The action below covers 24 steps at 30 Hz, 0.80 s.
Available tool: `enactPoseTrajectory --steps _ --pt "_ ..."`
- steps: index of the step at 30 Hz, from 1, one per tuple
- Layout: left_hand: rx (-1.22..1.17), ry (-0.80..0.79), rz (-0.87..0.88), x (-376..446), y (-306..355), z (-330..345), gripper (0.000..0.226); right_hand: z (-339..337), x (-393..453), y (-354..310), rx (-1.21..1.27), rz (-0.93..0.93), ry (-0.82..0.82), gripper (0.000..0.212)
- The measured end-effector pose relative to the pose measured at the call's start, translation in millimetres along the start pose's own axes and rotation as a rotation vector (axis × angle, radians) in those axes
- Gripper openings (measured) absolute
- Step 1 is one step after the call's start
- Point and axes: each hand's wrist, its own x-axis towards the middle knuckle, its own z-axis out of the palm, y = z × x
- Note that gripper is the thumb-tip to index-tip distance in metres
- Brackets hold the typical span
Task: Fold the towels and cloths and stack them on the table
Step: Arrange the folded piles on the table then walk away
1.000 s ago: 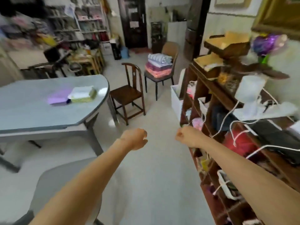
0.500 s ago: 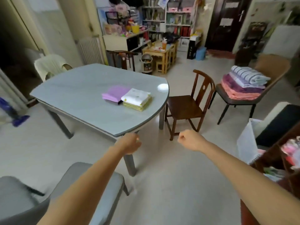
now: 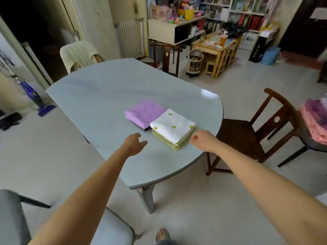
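Now, working from my left: my left hand [image 3: 133,142] hovers over the grey table [image 3: 99,96], fingers loosely curled and a little parted, holding nothing. Just beyond it lies the folded purple towel [image 3: 144,113], its near corner touching the next pile, a white cloth with small yellow marks [image 3: 172,126] folded on top of a yellow-green cloth [image 3: 169,143]. My right hand [image 3: 202,139] hangs just beside that pile's right corner, fingers curled into a loose fist with nothing in them.

Both hands are empty, so I judge the step in hand is fetching the next piece. Farther right, past the dark wooden chair [image 3: 247,137], a heap of pink and purplish towels [image 3: 315,121] sits at the frame's edge, blurred, on what seems to be another seat. To do this well, I would take a single towel from the top of that heap with both hands, so the others stay put, and spread it on the bare table nearer me, away from the finished piles, so that folding does not nudge them askew.
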Motion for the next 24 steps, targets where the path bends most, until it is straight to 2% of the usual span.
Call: enactPoseTrajectory --steps 4,10,16,20,24 --pt "-0.157 0.059 -0.078 75.4 15.3 -24.6 0.058 -27.4 97.5 -15.8 0.084 0.030 0.050 0.027" --pt "-0.370 0.057 -0.237 152.9 16.1 -40.6 0.066 -44.0 220.8 -44.4 0.179 0.053 -0.045 0.041" --pt "-0.574 0.136 -0.479 237.2 1.7 -38.2 0.072 -15.1 356.0 -80.5 0.177 -0.032 -0.245 0.045" --pt "-0.834 0.217 -0.673 275.9 5.6 -21.4 0.069 7.2 418.6 -92.2 0.225 -0.017 -0.442 0.077" --pt "-1.037 0.302 -0.804 306.6 13.9 -7.2 0.063 27.9 471.9 -92.4 0.316 0.073 -0.519 0.083"
